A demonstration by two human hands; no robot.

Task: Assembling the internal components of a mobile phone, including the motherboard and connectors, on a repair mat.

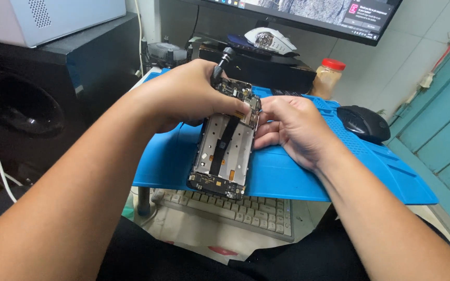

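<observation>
Phone [224, 151] long axis toward camera, left hand [186, 96] gripping screwdriver [222, 63], right hand [290, 127] clasping phone.

Opened phone frame [224, 148], circuitry exposed, tilted above blue mat.

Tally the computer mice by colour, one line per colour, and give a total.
White mouse, on the shelf under the monitor: 1
Black mouse, beside the blue mat: 1
Total: 2
</observation>
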